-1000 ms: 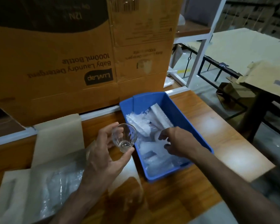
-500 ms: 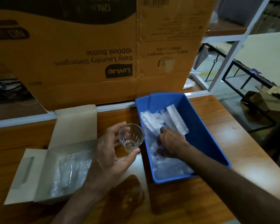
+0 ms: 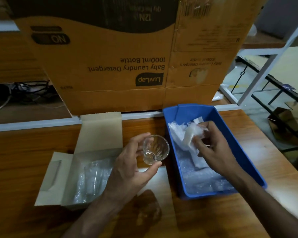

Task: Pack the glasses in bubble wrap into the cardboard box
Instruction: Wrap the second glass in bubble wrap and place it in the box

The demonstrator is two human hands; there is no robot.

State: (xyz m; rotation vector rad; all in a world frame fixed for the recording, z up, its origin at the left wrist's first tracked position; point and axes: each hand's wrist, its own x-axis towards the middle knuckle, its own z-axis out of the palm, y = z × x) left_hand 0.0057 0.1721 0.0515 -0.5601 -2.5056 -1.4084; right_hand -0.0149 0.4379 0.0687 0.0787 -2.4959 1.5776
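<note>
My left hand [image 3: 127,165] grips a small clear glass [image 3: 155,149], tilted with its mouth towards me, above the gap between the box and the bin. The open cardboard box [image 3: 58,177] lies on the table at the left, with bubble-wrapped glasses [image 3: 91,181] inside it. My right hand [image 3: 213,148] is inside the blue plastic bin [image 3: 234,148] and pinches a sheet of bubble wrap [image 3: 189,136], lifted off the pile. More bubble wrap [image 3: 201,182] covers the bin's floor.
A big brown detergent carton [image 3: 127,66] stands upside down behind the wooden table [image 3: 213,217]. White shelf frames [image 3: 265,62] and black metal racks stand to the right. The table's right edge runs close to the bin.
My right hand has lifted a sheet of bubble wrap up from the pile in the bin. The camera has swung left, bringing the open box more fully into view. My left hand still holds the glass.
</note>
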